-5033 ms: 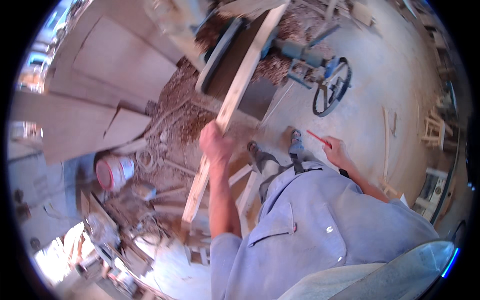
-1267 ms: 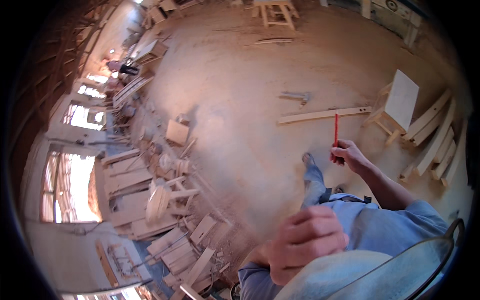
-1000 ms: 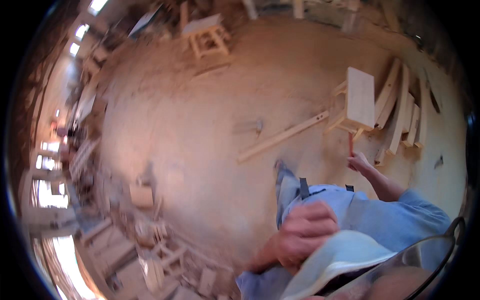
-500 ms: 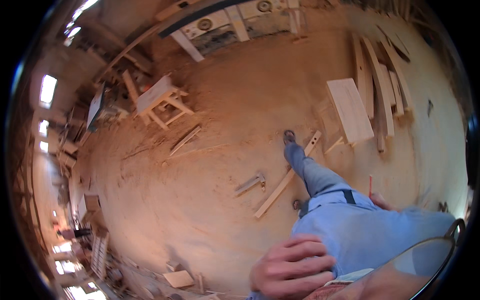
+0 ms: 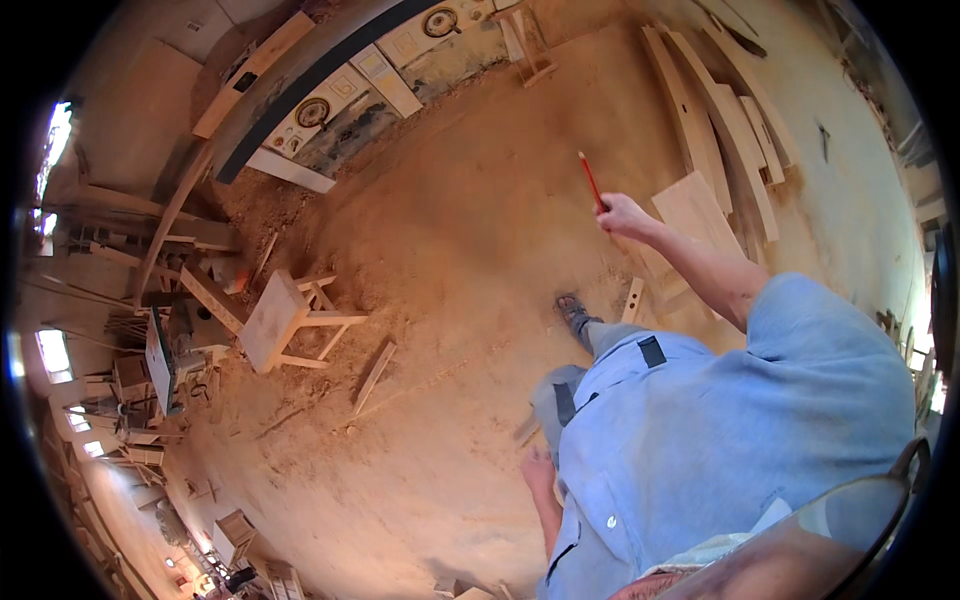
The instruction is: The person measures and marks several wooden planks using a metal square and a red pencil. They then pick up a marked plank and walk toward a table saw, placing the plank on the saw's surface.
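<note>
Out in front of my body, my right hand [image 5: 625, 217] is closed around a red pencil [image 5: 590, 178], whose pale tip points up and away. Beyond the hand, partly hidden by the forearm, stands a pale wooden bench or stool top [image 5: 697, 207]. Low beside my left thigh hangs my left hand [image 5: 538, 468], over the floor. Its fingers are foreshortened, so their closing does not show. A short piece of wood [image 5: 526, 428] lies partly behind my leg near it. Past my foot, the end of a beam with round holes [image 5: 633, 298] shows.
A wooden stool [image 5: 272, 320] leans toward a plank at the left. One loose wood strip [image 5: 375, 376] lies on the dusty floor [image 5: 450, 250]. Long curved boards [image 5: 700, 130] rest at the far right. Across the far side stands a long panel with round ornaments [image 5: 370, 85].
My right hand has risen from my right side to out in front, carrying the pencil. My left hand has dropped from before my chest to beside my thigh. The view has turned.
</note>
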Available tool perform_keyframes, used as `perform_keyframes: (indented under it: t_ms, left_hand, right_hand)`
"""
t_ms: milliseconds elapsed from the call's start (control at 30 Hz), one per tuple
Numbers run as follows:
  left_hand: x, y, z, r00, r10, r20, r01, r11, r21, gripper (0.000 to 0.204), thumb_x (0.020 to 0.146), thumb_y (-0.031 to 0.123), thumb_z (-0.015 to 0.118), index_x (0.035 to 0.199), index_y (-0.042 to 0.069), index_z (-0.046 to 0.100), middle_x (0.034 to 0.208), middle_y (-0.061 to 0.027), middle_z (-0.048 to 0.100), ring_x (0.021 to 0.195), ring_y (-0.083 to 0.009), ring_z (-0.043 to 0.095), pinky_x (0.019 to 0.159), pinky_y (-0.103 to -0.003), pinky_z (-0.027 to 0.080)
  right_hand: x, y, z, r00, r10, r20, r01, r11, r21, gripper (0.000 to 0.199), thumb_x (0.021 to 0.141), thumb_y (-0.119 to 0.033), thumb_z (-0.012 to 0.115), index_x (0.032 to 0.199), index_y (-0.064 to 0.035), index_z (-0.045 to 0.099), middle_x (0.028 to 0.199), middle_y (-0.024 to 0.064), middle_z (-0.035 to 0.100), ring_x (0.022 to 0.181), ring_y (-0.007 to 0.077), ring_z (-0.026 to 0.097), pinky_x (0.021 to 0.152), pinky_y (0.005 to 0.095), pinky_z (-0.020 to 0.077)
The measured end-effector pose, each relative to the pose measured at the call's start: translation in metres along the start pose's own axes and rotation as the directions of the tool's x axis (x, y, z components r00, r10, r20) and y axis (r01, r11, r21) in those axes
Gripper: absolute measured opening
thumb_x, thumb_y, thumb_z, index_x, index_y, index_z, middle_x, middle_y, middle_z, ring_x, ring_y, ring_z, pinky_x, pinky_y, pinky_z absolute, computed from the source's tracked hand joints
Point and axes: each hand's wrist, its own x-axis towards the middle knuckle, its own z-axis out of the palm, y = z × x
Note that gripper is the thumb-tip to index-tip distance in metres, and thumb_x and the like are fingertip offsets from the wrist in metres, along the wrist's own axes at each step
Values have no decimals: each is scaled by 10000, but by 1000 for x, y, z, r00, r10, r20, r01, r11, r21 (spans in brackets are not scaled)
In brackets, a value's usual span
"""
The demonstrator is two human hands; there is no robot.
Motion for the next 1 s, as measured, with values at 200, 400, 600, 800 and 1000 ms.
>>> perform_keyframes:
  t_ms: [200,400,600,800,1000]
  left_hand:
    - [103,-6,-18,980,-42,194,42,999,2,253,917,199,575,896,-52,603,743,-236,580,697,-340,582,649,-462,444]
    - [267,11,-83,988,3,152,1,1000,-26,284,916,225,555,869,-51,601,748,-240,593,708,-369,587,644,-480,438]
    - [469,17,-205,975,122,-183,-147,980,-130,317,915,252,536,841,-50,599,753,-244,606,720,-397,592,639,-499,432]
    - [647,82,-412,905,-119,-409,-77,899,-431,270,873,158,612,1036,-56,630,695,-122,575,658,-215,540,621,-366,475]
    - [703,167,-457,851,-25,-524,-293,805,-515,376,858,94,585,1187,-85,625,710,-27,553,649,-127,505,571,-313,445]
  right_hand:
    - [99,-74,28,999,-10,-41,13,996,84,76,789,-123,640,752,-63,611,637,42,620,588,151,615,532,317,481]
    - [113,-55,113,903,395,171,-424,884,196,151,771,-132,663,675,-16,665,561,78,587,446,177,541,394,344,397]
    - [158,-128,134,827,562,18,-546,795,265,96,771,-71,655,698,-9,665,600,99,606,439,184,516,386,350,382]
    - [255,-237,134,867,497,26,-458,777,432,83,882,-98,574,817,-56,604,699,87,642,436,127,486,381,296,338]
    - [360,-275,158,885,443,142,-456,766,454,104,946,-170,588,910,-74,609,710,60,632,434,109,461,378,280,322]
